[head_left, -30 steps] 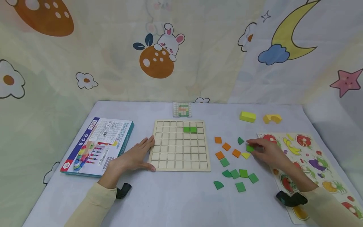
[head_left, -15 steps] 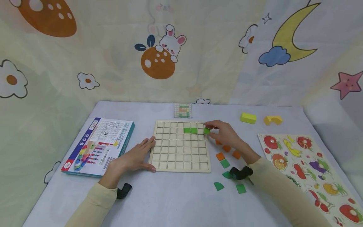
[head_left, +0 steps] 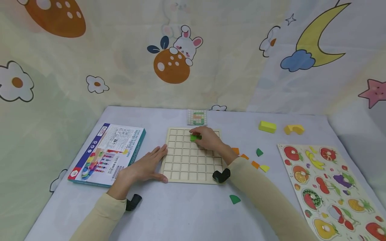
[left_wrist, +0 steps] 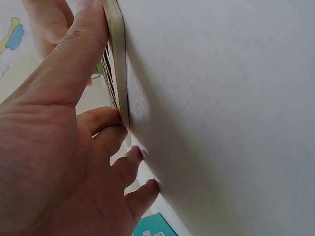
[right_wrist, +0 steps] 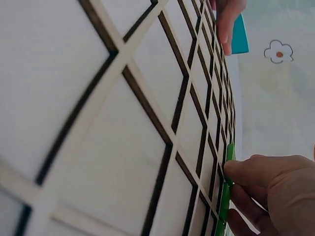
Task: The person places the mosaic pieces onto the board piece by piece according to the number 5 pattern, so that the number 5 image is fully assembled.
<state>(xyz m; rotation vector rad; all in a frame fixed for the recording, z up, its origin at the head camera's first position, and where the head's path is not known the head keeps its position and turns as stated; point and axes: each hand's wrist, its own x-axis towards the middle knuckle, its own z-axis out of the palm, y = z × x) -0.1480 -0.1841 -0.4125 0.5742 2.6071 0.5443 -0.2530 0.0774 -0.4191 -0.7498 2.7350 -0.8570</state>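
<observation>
Right hand (head_left: 207,138) bends its thumb and fingers in on a flat green square tile (head_left: 193,138), pinched at the far side of a pale wooden grid board (head_left: 179,161) with dark-edged square cells; a second strip of green shows beside it in the right wrist view, partly behind the fingers. Left hand (head_left: 142,167) lies with fingers spread and straight, touching the board's left edge and holding nothing. Right of the board, on smooth white cloth (head_left: 193,214), lie orange tiles (head_left: 255,164), a yellow tile (head_left: 264,168) and, nearer, a rounded green wedge (head_left: 235,199). Farther right stand a yellow-green rectangular block (head_left: 267,127) and a yellow arch block (head_left: 294,129). At far left, a teal-edged box (head_left: 116,144) reads "FIVE SETS OF COLUMN"; its smaller print is too blurred to read. A small grid-patterned card (head_left: 197,117) lies beyond the board, its details faint. Right hand and cream sleeve (head_left: 256,190) hide some cells and parts of the orange tiles, and the glossy fruit puzzle board (head_left: 303,150) is cut off at near right.
</observation>
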